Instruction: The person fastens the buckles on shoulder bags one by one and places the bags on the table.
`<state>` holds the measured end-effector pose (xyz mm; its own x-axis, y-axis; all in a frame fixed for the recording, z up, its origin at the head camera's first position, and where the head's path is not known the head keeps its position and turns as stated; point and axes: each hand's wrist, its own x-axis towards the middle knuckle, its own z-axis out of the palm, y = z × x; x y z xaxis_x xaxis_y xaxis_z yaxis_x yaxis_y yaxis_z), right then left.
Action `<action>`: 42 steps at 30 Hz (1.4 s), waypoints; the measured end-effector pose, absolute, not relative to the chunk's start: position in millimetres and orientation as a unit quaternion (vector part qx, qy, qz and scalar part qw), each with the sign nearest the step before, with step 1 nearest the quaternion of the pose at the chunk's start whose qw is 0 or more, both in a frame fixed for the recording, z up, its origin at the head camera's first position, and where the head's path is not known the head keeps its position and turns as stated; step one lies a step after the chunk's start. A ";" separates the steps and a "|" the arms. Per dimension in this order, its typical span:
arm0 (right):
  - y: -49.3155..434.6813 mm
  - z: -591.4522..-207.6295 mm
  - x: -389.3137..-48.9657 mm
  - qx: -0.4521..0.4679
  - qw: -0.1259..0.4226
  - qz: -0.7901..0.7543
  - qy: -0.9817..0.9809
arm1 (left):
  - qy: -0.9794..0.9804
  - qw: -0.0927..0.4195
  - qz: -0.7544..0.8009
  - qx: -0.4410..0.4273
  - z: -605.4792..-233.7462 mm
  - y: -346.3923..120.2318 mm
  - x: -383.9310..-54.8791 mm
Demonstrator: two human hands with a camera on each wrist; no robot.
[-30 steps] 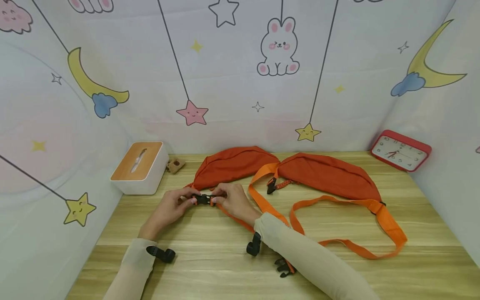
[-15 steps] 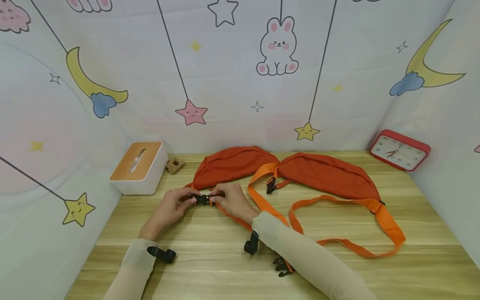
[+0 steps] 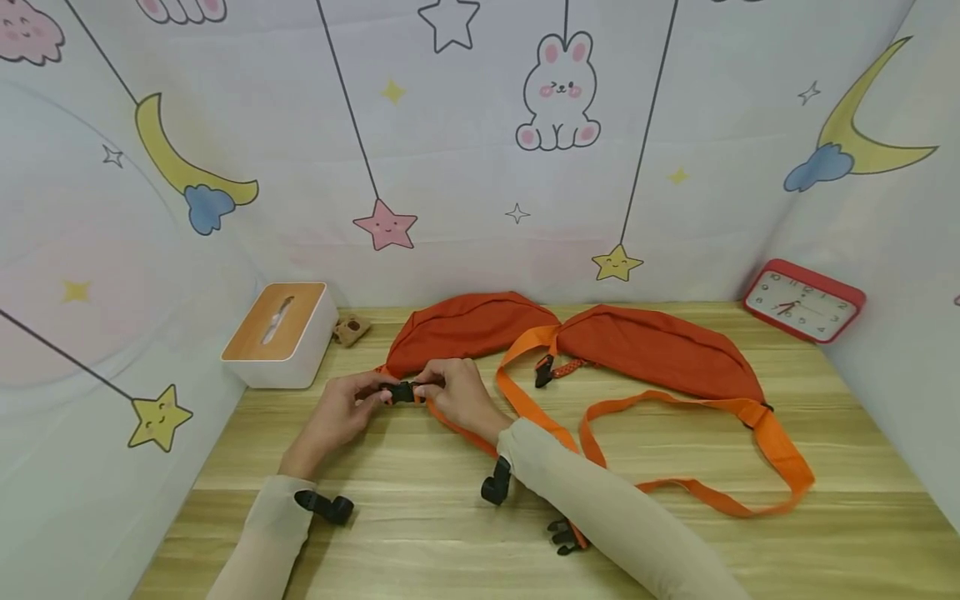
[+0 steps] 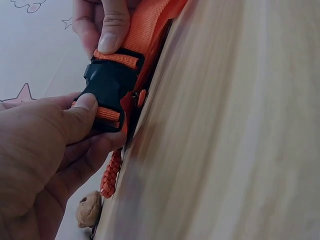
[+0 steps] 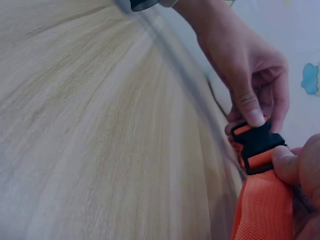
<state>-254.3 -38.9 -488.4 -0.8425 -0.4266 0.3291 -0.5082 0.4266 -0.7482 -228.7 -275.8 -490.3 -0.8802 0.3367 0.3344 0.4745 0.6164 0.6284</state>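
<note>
Fingers and thumb of your left hand point(image 3: 337, 412) pinch one end of the black buckle point(image 3: 402, 392), and those of your right hand point(image 3: 459, 393) pinch its other end, from which an orange strap point(image 5: 265, 205) runs beneath that hand. You have it just in front of a red-orange pouch point(image 3: 472, 333). Its two halves meet, though whether the catch has fully seated is hard to tell. Near the buckle, a braided cord point(image 4: 111, 175) shows in your left wrist view. To the right, a second pouch point(image 3: 660, 350) meets the first, its looped belt point(image 3: 780, 450) spread on the wooden table point(image 3: 405, 542). A pronged clip point(image 3: 566, 536) lies beside your right sleeve point(image 3: 615, 500). Farther back, a white tissue box point(image 3: 315, 350) has a small brown toy point(image 3: 350, 330) just beside it at the left, and a red clock point(image 3: 804, 300) leans at the far right.
</note>
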 end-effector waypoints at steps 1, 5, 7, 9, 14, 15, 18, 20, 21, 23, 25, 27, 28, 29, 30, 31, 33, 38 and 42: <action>-39.5 -488.1 -254.4 0.278 0.046 0.458 -0.843 | -0.894 0.097 -0.371 -0.230 -490.4 -275.1 -228.6; -43.1 -485.9 -255.1 0.284 0.045 0.463 -0.838 | -0.892 0.120 -0.369 -0.234 -493.1 -274.9 -229.4; -44.6 -484.8 -254.7 0.285 0.041 0.468 -0.836 | -0.891 0.126 -0.368 -0.233 -494.5 -276.3 -229.9; -45.6 -483.8 -253.8 0.284 0.035 0.472 -0.834 | -0.891 0.126 -0.369 -0.233 -495.0 -278.0 -230.2; -44.6 -483.0 -252.8 0.282 0.021 0.480 -0.830 | -0.890 0.119 -0.369 -0.241 -492.6 -279.3 -230.7; -43.8 -483.1 -253.1 0.282 0.018 0.481 -0.830 | -0.889 0.116 -0.370 -0.242 -492.1 -279.0 -231.0; -40.7 -483.0 -254.7 0.285 0.005 0.483 -0.828 | -0.889 0.109 -0.372 -0.244 -491.0 -277.6 -232.0; -38.1 -482.5 -255.6 0.287 -0.005 0.480 -0.829 | -0.889 0.108 -0.371 -0.247 -491.3 -277.0 -232.5; -36.8 -482.6 -256.0 0.288 -0.010 0.478 -0.830 | -0.889 0.108 -0.369 -0.247 -491.5 -276.7 -232.5; -34.0 -482.4 -256.4 0.290 -0.020 0.471 -0.833 | -0.890 0.106 -0.368 -0.247 -492.1 -276.7 -232.1; -31.1 -481.9 -256.3 0.292 -0.028 0.463 -0.836 | -0.891 0.103 -0.369 -0.245 -492.4 -277.3 -231.1; -28.2 -481.6 -256.2 0.294 -0.033 0.458 -0.838 | -0.894 0.098 -0.367 -0.238 -492.6 -277.7 -230.4; -26.7 -481.8 -256.3 0.293 -0.036 0.455 -0.840 | -0.896 0.094 -0.367 -0.233 -492.7 -277.9 -230.3; -25.0 -481.6 -256.1 0.293 -0.038 0.454 -0.841 | -0.898 0.089 -0.366 -0.229 -492.6 -278.0 -230.1; -23.4 -481.3 -255.8 0.292 -0.038 0.454 -0.841 | -0.900 0.085 -0.364 -0.226 -492.6 -278.0 -230.0; -21.9 -481.3 -255.9 0.292 -0.036 0.456 -0.840 | -0.902 0.083 -0.361 -0.223 -492.7 -278.0 -230.2; -18.7 -480.3 -255.5 0.290 -0.034 0.460 -0.839 | -0.904 0.078 -0.358 -0.221 -493.2 -278.0 -230.6; -12.1 -475.9 -253.7 0.292 -0.028 0.467 -0.834 | -0.902 0.078 -0.359 -0.226 -493.9 -278.4 -231.3; -6.6 -472.2 -250.9 0.290 -0.032 0.472 -0.832 | -0.901 0.080 -0.361 -0.224 -494.7 -279.9 -230.9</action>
